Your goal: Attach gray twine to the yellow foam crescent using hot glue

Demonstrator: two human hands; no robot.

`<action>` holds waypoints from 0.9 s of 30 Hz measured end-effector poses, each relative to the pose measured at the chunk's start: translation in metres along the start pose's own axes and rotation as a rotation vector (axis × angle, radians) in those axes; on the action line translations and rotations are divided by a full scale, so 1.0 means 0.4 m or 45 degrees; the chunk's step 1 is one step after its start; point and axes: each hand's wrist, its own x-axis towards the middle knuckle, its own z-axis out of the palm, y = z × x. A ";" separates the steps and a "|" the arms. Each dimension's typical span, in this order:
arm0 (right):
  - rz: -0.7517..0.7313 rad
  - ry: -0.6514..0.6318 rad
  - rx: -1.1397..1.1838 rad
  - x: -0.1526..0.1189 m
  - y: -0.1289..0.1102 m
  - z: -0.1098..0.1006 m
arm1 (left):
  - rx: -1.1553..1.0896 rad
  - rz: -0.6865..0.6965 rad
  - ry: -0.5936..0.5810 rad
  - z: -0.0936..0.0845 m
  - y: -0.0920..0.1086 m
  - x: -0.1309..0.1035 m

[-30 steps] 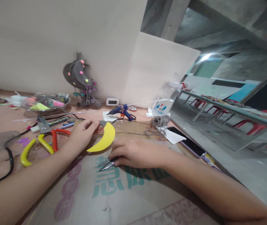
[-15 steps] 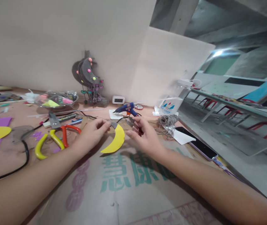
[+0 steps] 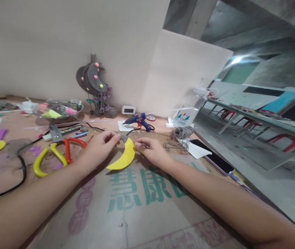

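Observation:
A yellow crescent moon cutout (image 3: 126, 156) hangs just above the printed cardboard, its upper tip covered by grey material that looks like yarn. My left hand (image 3: 105, 147) pinches that grey tip between thumb and forefinger. At the crescent's right edge is my right hand (image 3: 151, 149), fingers drawn together; what they hold, if anything, is hidden. A ball of grey yarn (image 3: 182, 133) lies loosely coiled to the right of my right hand.
Behind my hands a blue glue gun (image 3: 140, 120) rests near a small white clock (image 3: 128, 110). Yellow-handled and red-handled tools (image 3: 56, 154) lie left. A phone (image 3: 214, 159) is at right. A decorated grey moon ornament (image 3: 94, 81) stands at the back, beside a filled bowl (image 3: 59, 110).
My right hand has moved in toward the crescent's right edge, and its fingers have drawn together. My left hand keeps its pinch at the tip. The whole view has shifted slightly.

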 end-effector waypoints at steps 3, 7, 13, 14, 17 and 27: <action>0.008 -0.040 -0.019 0.002 0.005 0.001 | 0.018 0.004 0.004 0.000 -0.001 -0.001; 0.013 -0.048 -0.025 0.001 0.003 -0.002 | 0.012 0.031 -0.011 0.003 0.000 -0.001; 0.007 -0.059 -0.063 0.002 0.005 -0.004 | -0.041 0.078 -0.035 0.008 0.009 -0.003; 0.009 -0.060 -0.074 0.002 0.007 -0.004 | -0.035 0.076 -0.038 0.008 0.008 -0.003; 0.008 -0.064 -0.095 0.003 0.009 -0.003 | -0.028 0.077 -0.036 0.007 0.007 -0.001; -0.073 -0.032 -0.133 0.000 0.006 -0.002 | 0.020 0.051 -0.033 0.004 0.007 -0.003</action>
